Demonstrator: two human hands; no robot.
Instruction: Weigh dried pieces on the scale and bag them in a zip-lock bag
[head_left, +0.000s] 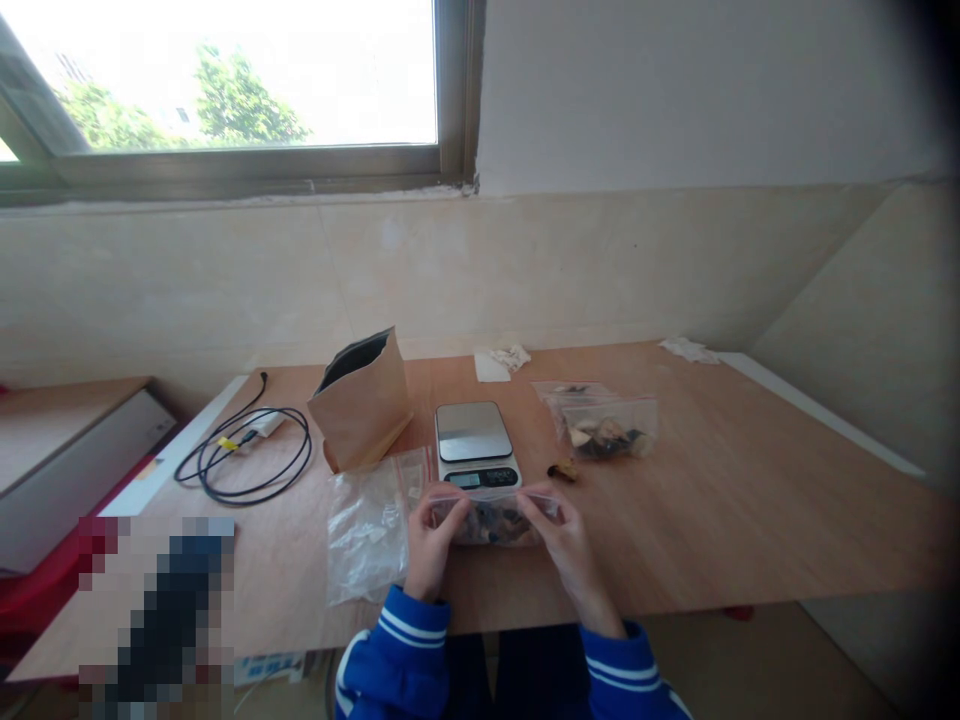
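Between my hands is a clear zip bag (495,525) with dark and brown dried pieces inside, near the table's front edge. My left hand (435,530) pinches its top edge at the left. At the right end of the same edge, the fingers of my right hand (559,525) are closed on it. Just beyond the bag stands a kitchen scale (474,435) with a metal plate and a small display. Several flat clear zip bags (367,530) lie to the left of my left hand. One loose brown dried piece (562,470) rests right of the scale.
A brown paper bag (360,405) stands with its top gaping, left of the scale. Filled zip bags (607,430) lie at the right. A coiled black cable (251,495) is at the far left. Crumpled tissue (511,357) and a white card (491,368) lie near the wall.
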